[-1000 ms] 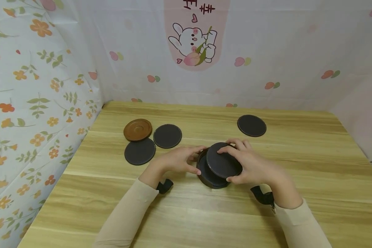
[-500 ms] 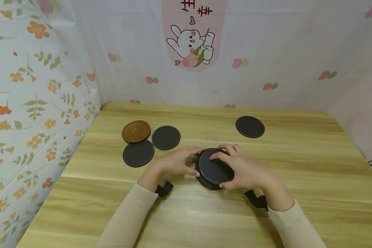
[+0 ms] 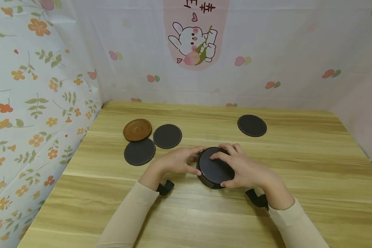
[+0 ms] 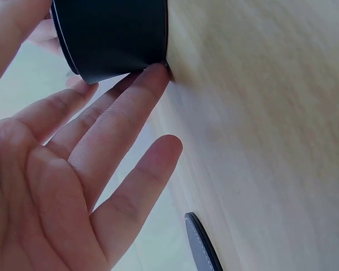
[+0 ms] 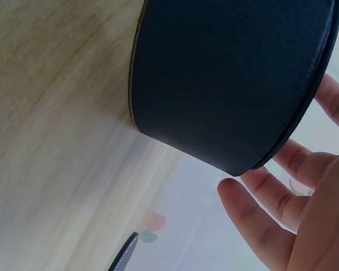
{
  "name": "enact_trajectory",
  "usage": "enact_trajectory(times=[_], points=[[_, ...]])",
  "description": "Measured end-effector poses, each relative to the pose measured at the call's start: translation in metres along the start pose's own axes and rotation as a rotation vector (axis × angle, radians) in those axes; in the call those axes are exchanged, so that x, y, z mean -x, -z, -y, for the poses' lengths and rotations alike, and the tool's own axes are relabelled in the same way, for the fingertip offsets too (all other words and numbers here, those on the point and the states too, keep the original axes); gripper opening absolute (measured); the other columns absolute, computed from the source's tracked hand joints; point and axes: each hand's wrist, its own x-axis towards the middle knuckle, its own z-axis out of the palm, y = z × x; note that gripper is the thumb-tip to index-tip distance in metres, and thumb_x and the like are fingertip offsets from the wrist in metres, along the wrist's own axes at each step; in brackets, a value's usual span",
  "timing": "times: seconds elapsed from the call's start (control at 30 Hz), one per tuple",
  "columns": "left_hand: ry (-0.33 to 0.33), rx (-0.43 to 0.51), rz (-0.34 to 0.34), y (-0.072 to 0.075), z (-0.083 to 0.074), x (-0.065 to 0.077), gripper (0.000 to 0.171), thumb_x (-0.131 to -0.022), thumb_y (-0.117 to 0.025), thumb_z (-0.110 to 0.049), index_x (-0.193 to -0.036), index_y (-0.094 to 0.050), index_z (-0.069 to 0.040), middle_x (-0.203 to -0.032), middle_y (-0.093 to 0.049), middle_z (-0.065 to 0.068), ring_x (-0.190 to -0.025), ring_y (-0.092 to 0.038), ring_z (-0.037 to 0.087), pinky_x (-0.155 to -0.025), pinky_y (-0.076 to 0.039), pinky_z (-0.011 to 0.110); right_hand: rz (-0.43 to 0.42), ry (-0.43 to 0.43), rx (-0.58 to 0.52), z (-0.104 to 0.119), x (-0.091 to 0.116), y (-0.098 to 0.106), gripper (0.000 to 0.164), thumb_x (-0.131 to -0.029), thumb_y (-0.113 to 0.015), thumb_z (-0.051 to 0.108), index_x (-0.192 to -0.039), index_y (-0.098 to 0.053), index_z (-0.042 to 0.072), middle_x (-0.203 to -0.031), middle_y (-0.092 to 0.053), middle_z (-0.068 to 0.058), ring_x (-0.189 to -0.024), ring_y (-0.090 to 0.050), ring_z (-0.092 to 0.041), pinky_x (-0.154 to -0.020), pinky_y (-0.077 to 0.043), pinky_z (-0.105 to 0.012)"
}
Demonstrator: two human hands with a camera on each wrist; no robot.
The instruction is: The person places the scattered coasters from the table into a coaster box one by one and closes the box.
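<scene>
A round black coaster holder (image 3: 208, 183) stands on the wooden table in front of me. Over its top lies a black leather coaster (image 3: 215, 169) with a stitched edge, nearly lined up with the rim. My right hand (image 3: 249, 169) grips this coaster by its edge, index finger resting on its face. From the left, my left hand (image 3: 178, 160) steadies the holder between thumb and fingers. In the left wrist view, a fingertip meets the holder's dark side wall (image 4: 116, 36) low down by the table. The holder's inside is hidden under the coaster.
Farther left, a brown grooved disc (image 3: 137, 130) overlaps a black coaster (image 3: 139, 152). Beside them lies another black coaster (image 3: 167, 136), and one more coaster (image 3: 252, 125) is at the back right. A printed white cloth (image 3: 127, 75) hangs behind the table.
The right hand has brought its coaster left and down, from tilted across the holder to flat over its opening. Over the last half second, both hands stay nearly still.
</scene>
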Motion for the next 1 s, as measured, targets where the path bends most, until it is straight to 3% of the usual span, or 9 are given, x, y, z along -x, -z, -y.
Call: enact_trajectory(times=[0.23, 0.47, 1.0], points=[[0.009, -0.022, 0.004, 0.0004, -0.0007, -0.0005, 0.085, -0.088, -0.077, -0.027, -0.158, -0.029, -0.022, -0.155, -0.045, 0.002, -0.132, -0.057, 0.019, -0.113, -0.042, 0.040, -0.007, 0.007, 0.033, 0.0006, -0.0010, -0.0020, 0.073, -0.073, -0.088, 0.031, -0.137, -0.053, 0.027, -0.154, -0.033, -0.013, -0.132, -0.033, -0.034, -0.094, -0.049, -0.051], [0.018, -0.013, 0.009, 0.0014, -0.0016, -0.0003, 0.086, -0.087, -0.078, -0.026, -0.158, -0.029, -0.021, -0.156, -0.044, 0.003, -0.133, -0.056, 0.021, -0.113, -0.041, 0.040, -0.015, 0.010, 0.081, 0.0007, -0.0003, -0.0031, 0.073, -0.073, -0.089, 0.033, -0.137, -0.054, 0.027, -0.154, -0.033, -0.010, -0.132, -0.033, -0.033, -0.092, -0.048, -0.059], [0.023, -0.004, 0.015, 0.0015, -0.0035, 0.0005, 0.088, -0.088, -0.077, -0.027, -0.159, -0.026, -0.018, -0.154, -0.046, 0.006, -0.134, -0.054, 0.022, -0.115, -0.039, 0.043, -0.001, -0.003, 0.039, -0.0004, -0.0004, -0.0003, 0.069, -0.080, -0.084, 0.029, -0.141, -0.053, 0.024, -0.157, -0.033, -0.009, -0.136, -0.033, -0.033, -0.093, -0.043, -0.070]])
